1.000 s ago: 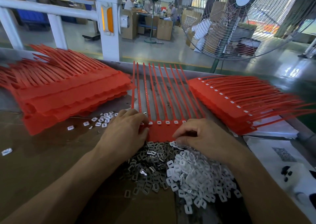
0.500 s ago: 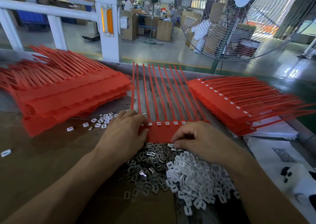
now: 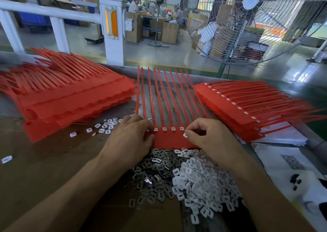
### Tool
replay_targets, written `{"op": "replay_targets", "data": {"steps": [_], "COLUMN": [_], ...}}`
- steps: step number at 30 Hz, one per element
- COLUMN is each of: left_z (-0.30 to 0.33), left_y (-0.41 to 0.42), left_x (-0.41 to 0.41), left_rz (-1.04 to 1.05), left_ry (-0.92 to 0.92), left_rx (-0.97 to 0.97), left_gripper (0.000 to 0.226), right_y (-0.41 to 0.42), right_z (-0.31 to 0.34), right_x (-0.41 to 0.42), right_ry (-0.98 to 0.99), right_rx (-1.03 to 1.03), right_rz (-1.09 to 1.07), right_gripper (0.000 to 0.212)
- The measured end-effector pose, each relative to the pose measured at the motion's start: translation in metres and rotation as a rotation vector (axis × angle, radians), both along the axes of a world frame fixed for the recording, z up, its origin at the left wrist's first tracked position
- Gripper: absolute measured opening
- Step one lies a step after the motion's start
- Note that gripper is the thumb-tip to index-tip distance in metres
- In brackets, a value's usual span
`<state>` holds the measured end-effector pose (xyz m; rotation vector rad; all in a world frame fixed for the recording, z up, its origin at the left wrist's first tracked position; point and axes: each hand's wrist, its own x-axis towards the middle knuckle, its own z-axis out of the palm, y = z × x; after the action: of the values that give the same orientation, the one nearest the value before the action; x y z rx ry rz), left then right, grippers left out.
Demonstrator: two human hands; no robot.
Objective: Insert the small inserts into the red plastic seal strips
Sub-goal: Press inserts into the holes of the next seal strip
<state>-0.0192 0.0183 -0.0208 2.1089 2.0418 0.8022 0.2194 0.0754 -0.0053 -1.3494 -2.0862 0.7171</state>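
Red seal strips lie in three groups across the counter (image 3: 44, 169): to your left, a thick stack of seal sheets (image 3: 70, 104) carrying no white inserts on its visible top face; in the centre, the single working sheet (image 3: 169, 136) with its tails pointing away from you; to your right, a stack of fitted sheets (image 3: 247, 111) showing a white insert at each head. A few loose inserts (image 3: 108, 124) lie just beside the left stack.

Your left hand (image 3: 129, 139) rests on the left edge of the working sheet, its fingers bent over the strip heads; whether they pinch anything cannot be told. Four heads between your hands already carry inserts (image 3: 168, 129).

Your right hand (image 3: 212, 138) holds one white insert (image 3: 185, 135) pinched between thumb and fingers, just above the right part of the sheet's base. The step in hand is judged to be seating this piece in a vacant head on the right.

For the next move, align the insert squarely over the pocket and press until flush. Then draw a fresh piece from the pile of white inserts (image 3: 200, 184) nearest you; the grey metal pieces (image 3: 155, 176) lie touching it on its left
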Motion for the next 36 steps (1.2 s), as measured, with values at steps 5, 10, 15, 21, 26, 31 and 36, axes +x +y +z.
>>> {"op": "replay_targets", "data": {"steps": [5,10,15,21,26,31,36], "left_z": [0.000,0.001,0.001,0.000,0.000,0.000,0.000], "left_y": [0.000,0.000,-0.001,0.000,0.000,0.000,0.001], "left_x": [0.000,0.001,0.001,0.001,0.001,0.001,0.001], "left_rz": [0.001,0.006,0.008,0.002,0.002,0.005,0.005], "left_ry": [0.004,0.007,0.007,0.005,0.005,0.008,0.011], "left_rx": [-0.011,-0.020,-0.017,-0.012,-0.005,-0.007,-0.013], "left_gripper": [0.025,0.026,0.027,0.026,0.026,0.026,0.027], "right_y": [0.011,0.020,0.028,0.035,0.036,0.036,0.036], "right_z": [-0.001,-0.006,-0.012,-0.017,-0.017,-0.015,-0.012], "right_x": [0.005,0.010,0.008,0.007,0.005,0.005,0.003], "right_ry": [0.189,0.218,0.185,0.141,0.115,0.079,-0.001], "right_rx": [0.020,-0.027,-0.053,-0.057,-0.063,-0.073,-0.066], "right_rz": [-0.237,-0.360,-0.398,-0.430,-0.438,-0.441,-0.454], "right_gripper": [0.009,0.019,0.021,0.020,0.021,0.019,0.017]}}
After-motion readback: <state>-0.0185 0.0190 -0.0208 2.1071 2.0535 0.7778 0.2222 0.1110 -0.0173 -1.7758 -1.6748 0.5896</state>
